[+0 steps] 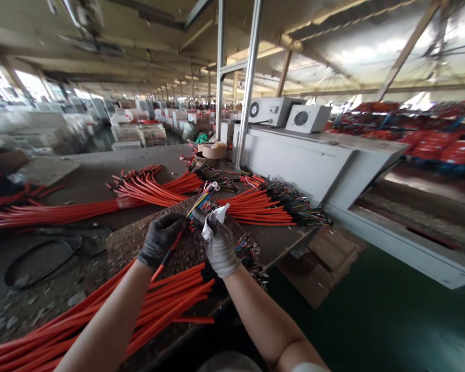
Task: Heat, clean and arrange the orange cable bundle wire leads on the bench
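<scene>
Both my hands wear grey work gloves and meet over the bench. My left hand (163, 237) is closed round the end of an orange cable (166, 258), just where its thin coloured wires (202, 199) fan out. Ring terminals (214, 186) tip some of those wires. My right hand (220, 245) is closed on a crumpled white piece (213, 221), which looks like paper or cloth, close beside the wires. Whether its fingers also touch the wires is hard to make out.
Bundles of orange cables (155, 310) lie in front of me, with more cables (256, 206) behind my hands. A worn board (127, 237) lies under my hands. A tape roll (214, 150) stands near the metal post (250, 88). A grey machine (294, 160) is to the right, cardboard (321, 263) below.
</scene>
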A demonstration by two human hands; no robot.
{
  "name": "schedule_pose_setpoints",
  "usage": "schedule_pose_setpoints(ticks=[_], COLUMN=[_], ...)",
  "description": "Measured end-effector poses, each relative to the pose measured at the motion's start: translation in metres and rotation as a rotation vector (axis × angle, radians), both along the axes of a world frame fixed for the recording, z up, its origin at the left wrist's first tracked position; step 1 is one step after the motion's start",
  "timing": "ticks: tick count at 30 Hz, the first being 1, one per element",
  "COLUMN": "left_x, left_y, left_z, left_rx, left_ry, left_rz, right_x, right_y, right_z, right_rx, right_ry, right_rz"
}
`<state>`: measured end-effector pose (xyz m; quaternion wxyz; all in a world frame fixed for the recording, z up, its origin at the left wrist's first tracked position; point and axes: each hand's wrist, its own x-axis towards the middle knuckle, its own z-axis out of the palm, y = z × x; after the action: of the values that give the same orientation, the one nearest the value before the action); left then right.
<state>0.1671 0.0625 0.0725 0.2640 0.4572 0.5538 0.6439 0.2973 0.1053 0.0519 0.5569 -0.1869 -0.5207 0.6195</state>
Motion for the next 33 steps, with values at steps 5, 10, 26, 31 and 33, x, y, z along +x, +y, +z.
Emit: schedule_pose_setpoints(ticks=[5,10,26,31,33], left_x=[-0.017,-0.024,0.008,0.029,0.052], left_y=[0.007,0.013,-0.021,-0.054,-0.065], left_z=[0.023,0.013,0.004,-0.022,-0.038], left_rx=[0.003,-0.02,-0.031,0.108,0.164], left_ry=[0.353,-0.049,-0.395,-0.287,-0.405], left_rz=[-0.062,-0.467,-0.243,0.068,0.231], right_x=[-0.002,0.004,0.029,0.037,0.04], right_y=[0.011,0.007,-0.013,-0.01,-0.024], right_z=[-0.01,0.0,-0.029,-0.044,-0.045], right_rx=[0.035,0.057,-0.071,-0.268,-0.239], right_ry=[-0.035,-0.056,-0.176,-0.228,-0.263], right_rz=[-0.186,-0.201,-0.192,-0.109,-0.073])
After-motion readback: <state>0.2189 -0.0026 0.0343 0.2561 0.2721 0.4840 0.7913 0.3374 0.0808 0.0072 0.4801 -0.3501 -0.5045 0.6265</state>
